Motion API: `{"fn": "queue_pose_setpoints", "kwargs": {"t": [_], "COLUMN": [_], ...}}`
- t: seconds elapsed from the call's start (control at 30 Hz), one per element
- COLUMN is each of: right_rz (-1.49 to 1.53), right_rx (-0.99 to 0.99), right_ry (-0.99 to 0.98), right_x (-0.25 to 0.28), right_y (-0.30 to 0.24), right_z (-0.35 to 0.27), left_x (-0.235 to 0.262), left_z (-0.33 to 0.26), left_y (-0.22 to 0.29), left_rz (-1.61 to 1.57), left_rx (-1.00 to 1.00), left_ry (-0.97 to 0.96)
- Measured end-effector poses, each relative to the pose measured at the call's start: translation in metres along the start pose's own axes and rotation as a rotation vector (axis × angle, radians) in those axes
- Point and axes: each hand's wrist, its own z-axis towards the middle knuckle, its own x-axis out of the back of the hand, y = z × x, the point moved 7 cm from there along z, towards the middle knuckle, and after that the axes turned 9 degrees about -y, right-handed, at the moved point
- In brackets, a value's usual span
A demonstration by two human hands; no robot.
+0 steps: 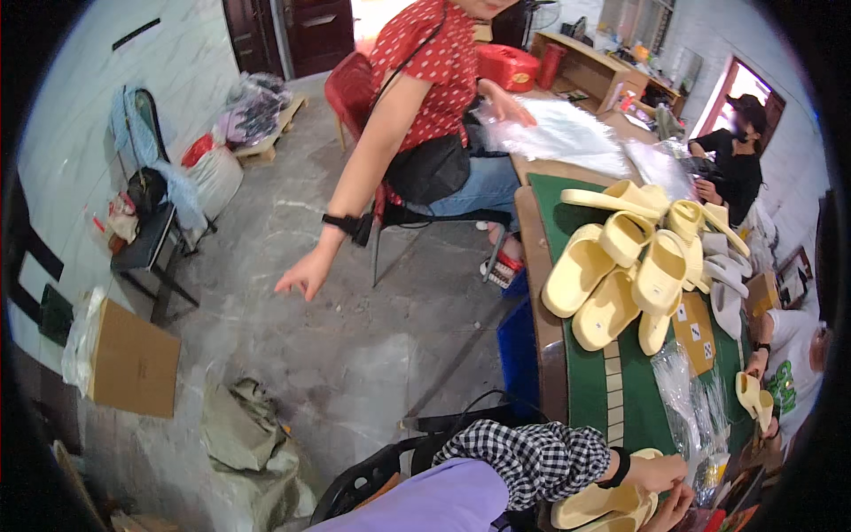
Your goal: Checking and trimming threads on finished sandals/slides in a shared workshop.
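At the lower right, my left hand (663,472) reaches over a pair of pale yellow slippers (596,507) at the table edge, its fingers closed together. Just below it, my right hand (672,510) is partly cut off by the rim, its fingers bent toward the left fingertips. Whatever they pinch is too small or hidden to make out. Beyond the hands lie thin clear plastic strips (678,399). A heap of pale yellow slippers (634,275) covers the green table mat (585,390), with a brown card (693,332) beside it.
A person in a red dotted top (417,97) sits at the far table end, one arm stretched over the floor. Across the table, a person (793,346) holds yellow slippers (754,401); another in black (736,160) sits farther off. A cardboard box (133,359) and sack (244,434) stand left.
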Motion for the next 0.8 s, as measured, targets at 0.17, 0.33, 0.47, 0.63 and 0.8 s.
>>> {"fn": "queue_pose_setpoints", "kwargs": {"t": [0.17, 0.33, 0.47, 0.63, 0.8], "right_rz": [0.052, -0.355, -0.094, -0.196, -0.22], "right_rx": [-0.039, 0.192, 0.069, 0.004, -0.003], "right_ry": [-0.114, -0.168, -0.271, -0.253, -0.377], "right_x": [-0.032, 0.003, -0.042, -0.019, -0.02], "right_y": [-0.005, -0.012, -0.023, 0.011, 0.033], "right_z": [0.007, 0.014, 0.015, 0.023, 0.028], "left_x": [0.013, 0.125, 0.253, 0.303, 0.182], "left_z": [-0.009, -0.105, -0.28, -0.497, -0.533], "left_y": [-0.017, 0.165, 0.199, 0.175, 0.108], "left_rz": [0.287, 0.213, 0.003, 0.348, -0.348], "left_rx": [0.002, -0.228, 0.555, 1.153, 1.611], "left_ry": [-0.03, -0.262, -0.261, 0.187, -0.121]}}
